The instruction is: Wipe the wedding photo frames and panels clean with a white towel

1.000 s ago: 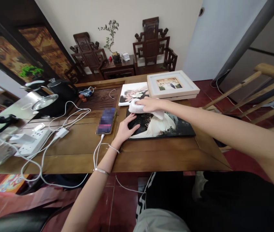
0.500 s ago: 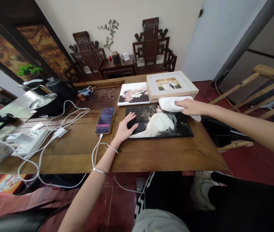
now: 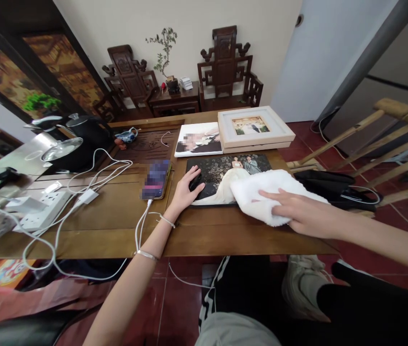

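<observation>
A dark photo print (image 3: 221, 174) of a couple lies flat on the wooden table (image 3: 204, 235). My left hand (image 3: 186, 189) rests on its near left corner, fingers spread and pressing down. My right hand (image 3: 302, 214) lies flat, fingers stretched, on a white cloth (image 3: 261, 192) that covers the print's near right part and the table edge beside it.
A second print (image 3: 198, 139) and a white framed photo (image 3: 254, 126) lie behind. A phone (image 3: 156, 180) on a cable sits left of my hand. A power strip (image 3: 43, 211), white cables and a kettle (image 3: 81, 137) fill the left. A dark bag (image 3: 333, 185) is to the right.
My right hand has swept the cloth from the print's far left corner, across to its far right, then down to its near right corner. My left hand stayed put.
</observation>
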Motion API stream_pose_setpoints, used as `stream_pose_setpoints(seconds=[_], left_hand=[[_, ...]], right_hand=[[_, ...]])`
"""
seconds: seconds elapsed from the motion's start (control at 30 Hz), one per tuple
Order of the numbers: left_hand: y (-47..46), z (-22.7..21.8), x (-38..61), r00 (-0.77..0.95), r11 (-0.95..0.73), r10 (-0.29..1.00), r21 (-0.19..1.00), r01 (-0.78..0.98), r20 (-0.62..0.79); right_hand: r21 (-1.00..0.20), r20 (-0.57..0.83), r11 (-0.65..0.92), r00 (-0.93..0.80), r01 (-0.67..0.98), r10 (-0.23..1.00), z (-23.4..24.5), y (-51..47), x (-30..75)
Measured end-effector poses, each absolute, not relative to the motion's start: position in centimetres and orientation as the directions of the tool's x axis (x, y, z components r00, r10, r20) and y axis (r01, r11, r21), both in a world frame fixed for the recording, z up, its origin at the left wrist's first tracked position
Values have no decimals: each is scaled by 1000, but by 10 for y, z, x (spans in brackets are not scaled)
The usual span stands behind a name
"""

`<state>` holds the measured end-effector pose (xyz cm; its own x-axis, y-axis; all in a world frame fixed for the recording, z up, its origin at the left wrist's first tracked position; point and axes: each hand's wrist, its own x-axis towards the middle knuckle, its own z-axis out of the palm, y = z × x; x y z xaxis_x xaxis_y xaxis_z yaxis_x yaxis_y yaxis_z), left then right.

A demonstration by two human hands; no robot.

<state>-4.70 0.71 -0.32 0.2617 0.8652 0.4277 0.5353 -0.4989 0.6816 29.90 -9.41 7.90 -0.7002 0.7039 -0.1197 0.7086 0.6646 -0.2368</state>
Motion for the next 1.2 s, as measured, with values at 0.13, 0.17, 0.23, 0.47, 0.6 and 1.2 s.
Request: stream_pose_setpoints(seconds=[0.13,0.17,0.23,0.47,0.6,1.2], left_hand=[[7,-4,-47,263,-505,861,670,544,435],[7,-4,-47,261,-507,859,668,544,439],[8,-4,-48,258,-513,855,665,543,449],[8,-4,-48,245,-508,857,663,550,454],[8,-3,-49,233,-512,853,666,543,466],[8,-4,-46,205,-501,857,676,540,473]], right_hand=[[-188,-154,645,-671,740,725,84,-74,299],[-160,-151,649,-668,744,729,85,-64,300],[-107,-137,664,-673,740,727,86,-41,301],[-79,-39,655,-659,751,751,97,21,296],[-73,-25,656,-659,751,752,100,32,288],[-154,-96,727,-742,669,663,72,-95,302]])
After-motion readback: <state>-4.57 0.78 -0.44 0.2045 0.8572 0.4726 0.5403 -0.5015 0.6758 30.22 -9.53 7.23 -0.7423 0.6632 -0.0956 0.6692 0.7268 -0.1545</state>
